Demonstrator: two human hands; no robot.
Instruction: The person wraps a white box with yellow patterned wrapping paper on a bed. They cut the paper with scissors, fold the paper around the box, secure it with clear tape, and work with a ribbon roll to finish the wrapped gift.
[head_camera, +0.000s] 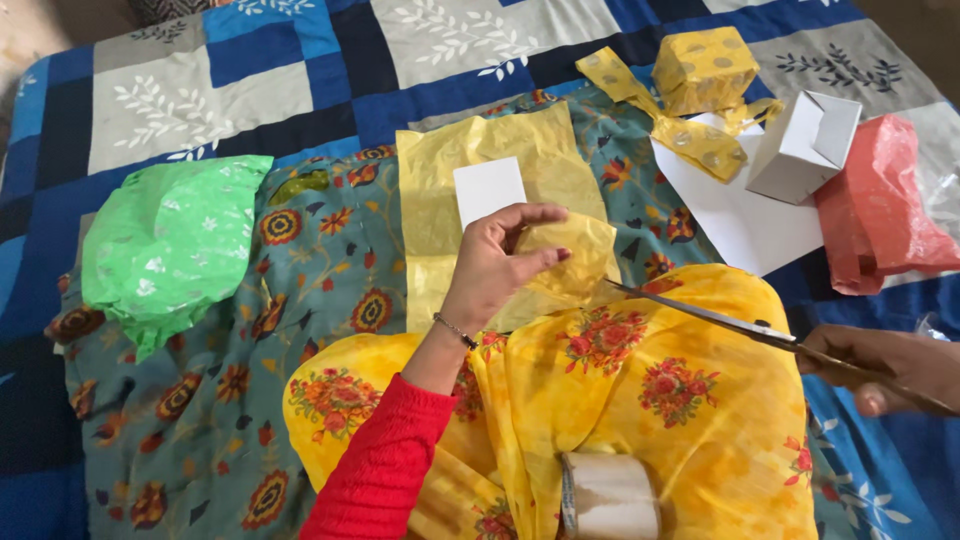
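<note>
A: so where's everything sitting?
B: the tissue sheet (470, 200) lies mid-bed with a card (488, 190) on it. Crumpled paper (170, 245) is off to its left; the wrapped box (705, 68) and open box (805, 145) are far right.
A: and the tape roll (608, 495)?
B: nearest, on the person's lap, with the scissors (720, 322) right of the sheet.

The right hand (890, 368) ran off the frame's right edge, its fingers' grip on the scissors (740, 328) handles hidden. The tape roll (608, 496) was cut by the bottom edge. The left hand (500, 262) covered part of the yellow tissue paper (500, 165). A clear wrapper (940, 195) at the right edge was too cropped to tell.
</note>
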